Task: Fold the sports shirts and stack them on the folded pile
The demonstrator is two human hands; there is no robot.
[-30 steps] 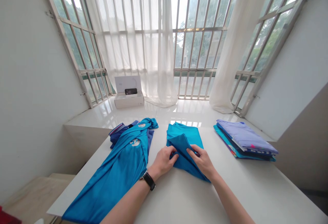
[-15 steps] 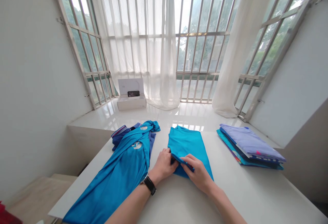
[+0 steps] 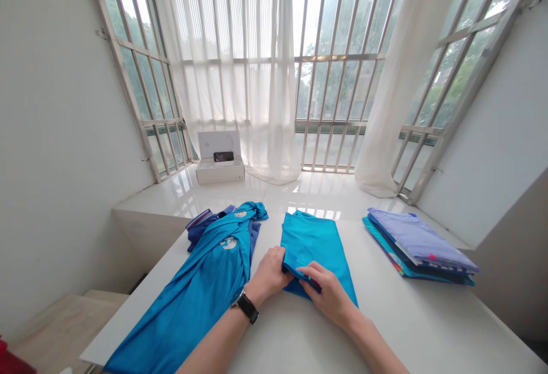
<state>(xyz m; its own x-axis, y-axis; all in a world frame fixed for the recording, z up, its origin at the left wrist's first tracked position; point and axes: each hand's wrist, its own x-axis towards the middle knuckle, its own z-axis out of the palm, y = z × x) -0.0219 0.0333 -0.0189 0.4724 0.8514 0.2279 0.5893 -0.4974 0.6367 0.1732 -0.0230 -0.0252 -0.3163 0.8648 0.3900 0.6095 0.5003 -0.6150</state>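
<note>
A blue garment (image 3: 314, 237), folded into a rectangle, lies flat on the white table (image 3: 291, 340) in front of me. My left hand (image 3: 272, 271), with a black watch on its wrist, is closed on the near left edge of the cloth. My right hand (image 3: 323, 288) pinches the same near edge a little further right, fingers curled over the fold. Between the hands that edge is slightly lifted. Parts of the left fingers are hidden under the fabric.
Left on the table is a heap of unfolded blue and navy clothes (image 3: 205, 282). A stack of folded clothes (image 3: 423, 242) stands at the right. On the sill behind, an open white box (image 3: 220, 174) bears a black phone (image 3: 223, 157) by the curtain (image 3: 278, 105).
Both hands have shifted only slightly, the left a touch to the left. They keep hold of the garment's near edge, and its fold between them looks a little different.
</note>
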